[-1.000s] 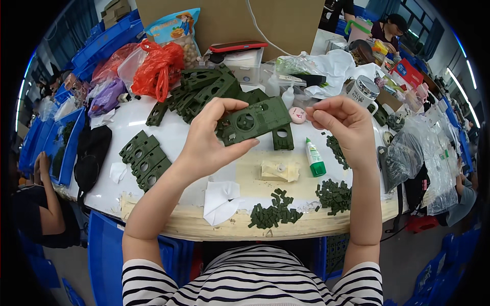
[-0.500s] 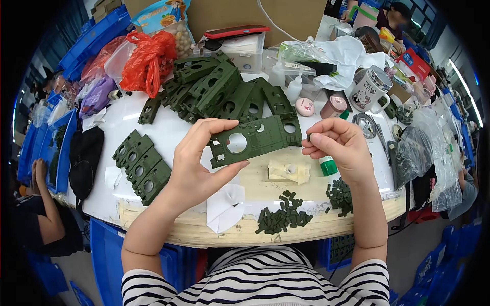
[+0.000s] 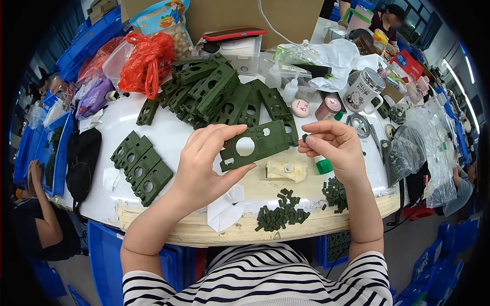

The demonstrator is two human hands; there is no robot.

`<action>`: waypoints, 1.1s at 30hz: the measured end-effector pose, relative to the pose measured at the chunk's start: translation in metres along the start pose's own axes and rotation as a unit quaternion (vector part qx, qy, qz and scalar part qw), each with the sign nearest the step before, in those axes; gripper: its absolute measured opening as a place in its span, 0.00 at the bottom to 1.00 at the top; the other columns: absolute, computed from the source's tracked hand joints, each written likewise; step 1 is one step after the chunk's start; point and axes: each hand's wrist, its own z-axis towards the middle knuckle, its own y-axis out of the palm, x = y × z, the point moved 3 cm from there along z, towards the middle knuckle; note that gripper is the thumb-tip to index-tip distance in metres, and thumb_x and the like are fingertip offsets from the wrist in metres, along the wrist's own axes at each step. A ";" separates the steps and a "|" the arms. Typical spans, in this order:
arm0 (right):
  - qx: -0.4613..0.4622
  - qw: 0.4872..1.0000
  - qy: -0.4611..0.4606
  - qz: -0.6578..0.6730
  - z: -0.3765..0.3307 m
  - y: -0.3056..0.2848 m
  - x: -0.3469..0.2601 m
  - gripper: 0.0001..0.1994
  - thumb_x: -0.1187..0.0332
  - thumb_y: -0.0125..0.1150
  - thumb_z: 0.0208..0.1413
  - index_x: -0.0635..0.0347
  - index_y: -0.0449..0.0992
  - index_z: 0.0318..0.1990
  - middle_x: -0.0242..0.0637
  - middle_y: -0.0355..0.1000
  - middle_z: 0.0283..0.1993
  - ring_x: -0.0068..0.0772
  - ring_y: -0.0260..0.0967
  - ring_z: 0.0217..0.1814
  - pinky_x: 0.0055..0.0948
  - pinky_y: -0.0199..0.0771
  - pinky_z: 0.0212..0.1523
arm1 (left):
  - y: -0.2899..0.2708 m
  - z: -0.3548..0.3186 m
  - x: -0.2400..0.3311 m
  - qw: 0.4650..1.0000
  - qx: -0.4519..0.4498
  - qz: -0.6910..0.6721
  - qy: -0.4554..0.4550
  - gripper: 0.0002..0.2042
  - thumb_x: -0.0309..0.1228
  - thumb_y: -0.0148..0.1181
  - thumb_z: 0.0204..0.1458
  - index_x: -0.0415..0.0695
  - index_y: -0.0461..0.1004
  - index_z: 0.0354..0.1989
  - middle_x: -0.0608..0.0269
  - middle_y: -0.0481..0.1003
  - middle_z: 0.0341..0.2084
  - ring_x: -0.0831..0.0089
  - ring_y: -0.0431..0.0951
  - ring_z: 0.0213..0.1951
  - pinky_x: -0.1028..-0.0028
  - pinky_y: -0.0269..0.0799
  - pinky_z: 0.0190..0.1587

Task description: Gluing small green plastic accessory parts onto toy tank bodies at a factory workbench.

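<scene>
Fitting step: left hand (image 3: 204, 168) clamped on green perforated plate (image 3: 258, 145), right hand (image 3: 334, 153) pinching small green piece (image 3: 305, 137), needing alignment at plate's right end

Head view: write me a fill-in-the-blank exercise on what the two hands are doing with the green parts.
1. The left hand holds a flat dark green plate pierced by a large ____ hole.
2. The right hand pinches a small green piece at the plate's ____ end.
3. A heap of small green pieces lies on the table ____ the hands and the person's striped shirt.

Missing words: round; right; between
</scene>
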 end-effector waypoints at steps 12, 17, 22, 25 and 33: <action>0.015 0.999 -0.030 0.010 -0.002 -0.001 0.001 0.09 0.78 0.59 0.54 0.71 0.75 0.42 0.41 0.76 0.36 0.25 0.77 0.38 0.20 0.78 0.40 | 0.005 0.004 0.006 1.000 -0.008 -0.002 -0.006 0.28 0.25 0.74 0.32 0.39 0.72 0.47 0.54 0.75 0.40 0.57 0.74 0.43 0.65 0.68 0.47; 0.021 0.998 -0.051 0.004 0.003 -0.004 0.004 0.09 0.79 0.59 0.54 0.72 0.75 0.43 0.41 0.76 0.36 0.25 0.77 0.38 0.20 0.78 0.40 | 0.007 0.000 0.003 1.000 -0.012 -0.011 -0.017 0.29 0.25 0.74 0.32 0.39 0.72 0.48 0.53 0.75 0.40 0.56 0.74 0.43 0.64 0.68 0.49; 0.037 0.999 -0.030 0.003 -0.003 -0.005 0.000 0.09 0.79 0.60 0.54 0.72 0.75 0.42 0.41 0.77 0.36 0.26 0.77 0.38 0.21 0.79 0.40 | 0.001 -0.004 -0.001 0.998 -0.003 -0.044 -0.054 0.29 0.23 0.74 0.32 0.37 0.71 0.48 0.51 0.74 0.40 0.57 0.74 0.42 0.65 0.68 0.49; 0.033 0.999 -0.033 0.007 -0.003 -0.002 -0.001 0.08 0.80 0.60 0.54 0.71 0.75 0.42 0.40 0.77 0.35 0.26 0.77 0.38 0.20 0.79 0.40 | 0.001 -0.006 -0.004 0.998 -0.004 -0.045 -0.050 0.30 0.23 0.74 0.31 0.37 0.71 0.48 0.51 0.74 0.40 0.59 0.74 0.41 0.66 0.69 0.48; 0.023 0.999 -0.026 0.009 -0.013 0.015 -0.006 0.06 0.80 0.60 0.54 0.71 0.75 0.39 0.41 0.77 0.34 0.26 0.77 0.37 0.20 0.79 0.37 | 0.008 -0.008 -0.002 0.999 -0.005 -0.037 -0.022 0.30 0.25 0.74 0.31 0.39 0.72 0.48 0.53 0.75 0.39 0.57 0.74 0.42 0.65 0.68 0.47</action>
